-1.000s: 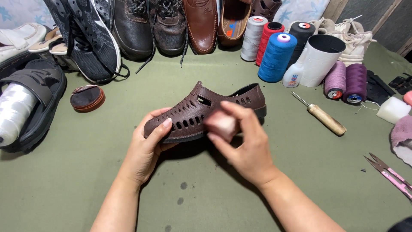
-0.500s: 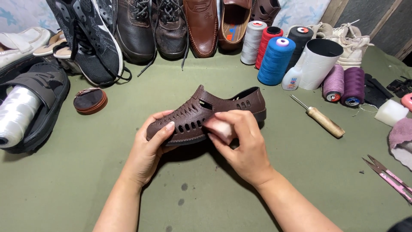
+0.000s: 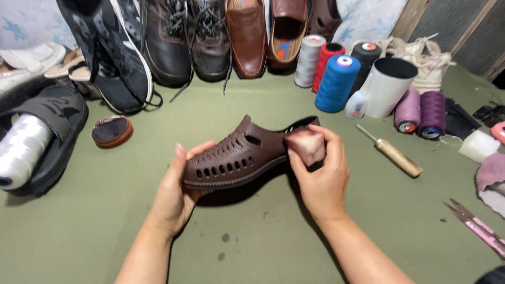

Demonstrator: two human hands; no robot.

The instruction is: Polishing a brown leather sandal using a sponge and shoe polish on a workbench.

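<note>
The left hand (image 3: 176, 197) cups the toe end of a brown perforated shoe (image 3: 239, 155) from beneath, its fingers curled up around the far side and the thumb lying along the near edge of the sole, so the shoe is gripped between thumb and fingers above the green table (image 3: 252, 247). The right hand (image 3: 321, 181) closes around a small pinkish cloth (image 3: 306, 145), fingers bent and pressed together over it, and holds the cloth against the shoe's heel end. The shoe lies sideways between both hands, toe to the left, heel to the right. Beyond the right hand a wooden-handled awl (image 3: 392, 153) lies on the table. Farther back stand a blue thread cone (image 3: 336, 84), purple spools (image 3: 421, 111) and a row of shoes (image 3: 210, 37).
</note>
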